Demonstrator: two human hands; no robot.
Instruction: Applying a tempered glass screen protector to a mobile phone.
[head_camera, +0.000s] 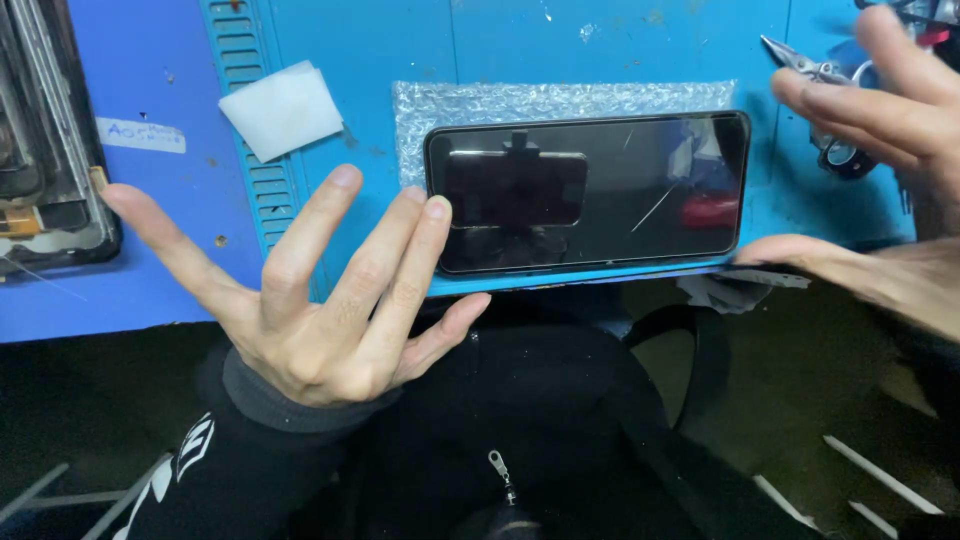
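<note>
Head view: phone (588, 192) lies flat, screen up, long side parallel to the near edge of the blue mat (400, 60). It rests on a strip of bubble wrap (560, 100), which shows along its far side and left end; the wrap likely serves as cushioning against the mat. A thin scratch or crack line crosses the right half of the glass.

Left hand (320, 290) is spread wide, fingers apart, palm down, gripping nothing. Its index and middle fingertips reach the phone's left end, apparently to steady it there; whether they press on the glass cannot be told.

Right hand (880, 170) is open at the phone's right end, thumb low along the mat edge near the lower right corner, fingers raised above and apart from the screen. It holds nothing.

White wipe (283, 108) lies on the mat, up and left of the phone, well apart. Metal tweezers (800, 62) lie behind the right fingers. Dark device frame (45, 150) sits at the far left.
</note>
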